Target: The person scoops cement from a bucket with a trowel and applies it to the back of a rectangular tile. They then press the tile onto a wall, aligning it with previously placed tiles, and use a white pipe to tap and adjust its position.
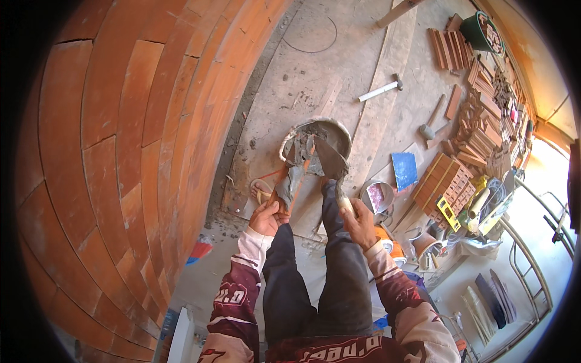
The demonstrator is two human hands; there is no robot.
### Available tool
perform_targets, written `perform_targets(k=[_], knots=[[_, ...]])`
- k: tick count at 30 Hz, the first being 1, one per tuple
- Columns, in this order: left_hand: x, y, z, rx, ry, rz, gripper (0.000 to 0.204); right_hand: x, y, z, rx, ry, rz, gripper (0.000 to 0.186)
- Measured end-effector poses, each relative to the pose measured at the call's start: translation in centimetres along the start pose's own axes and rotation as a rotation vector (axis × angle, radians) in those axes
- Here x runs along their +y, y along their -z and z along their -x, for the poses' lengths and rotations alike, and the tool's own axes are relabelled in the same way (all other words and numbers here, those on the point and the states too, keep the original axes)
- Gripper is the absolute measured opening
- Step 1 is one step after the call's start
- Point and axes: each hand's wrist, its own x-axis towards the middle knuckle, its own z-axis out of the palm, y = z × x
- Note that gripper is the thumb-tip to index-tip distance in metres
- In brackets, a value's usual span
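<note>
Brick [295,183] points forward, long axis slanting right; left hand [266,219] clasps near end; right hand [360,225] grips trowel [331,162].

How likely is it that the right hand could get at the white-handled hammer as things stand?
Probably not straight away: the right hand is closed around the handle of a trowel, and the hammer lies farther out than the bucket. Nothing appears to cover it, though.

Dark trousers [346,278] go with maroon-and-pale long sleeves [239,273] that bear white lettering [230,296]
</note>
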Motion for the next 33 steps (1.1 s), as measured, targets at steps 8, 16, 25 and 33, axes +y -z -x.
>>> perform_targets(k=[8, 16, 25, 33], knots=[[-0.4, -1.7, 0.0, 0.036, -0.041, -0.062, 0.018, 1.9, 0.1, 1.1, -0.099, 0.017, 0.062, 0.037], [-0.1, -3.2, -0.5, 0.147, -0.062, -0.043, 0.025, 2.2, -1.0, 2.9, 0.054, 0.300, 0.271, 0.042], [-1.0, -3.8, -1.1, 0.094, 0.046, 0.191, 0.024, 5.8, -6.3, 1.4, 0.215, 0.404, 0.448, 0.044], [0.1, -0.2, -1.0, 0.286, -0.112, -0.092, 0.023, 6.2, -1.6, 3.9, 0.106, 0.246, 0.452, 0.037]])
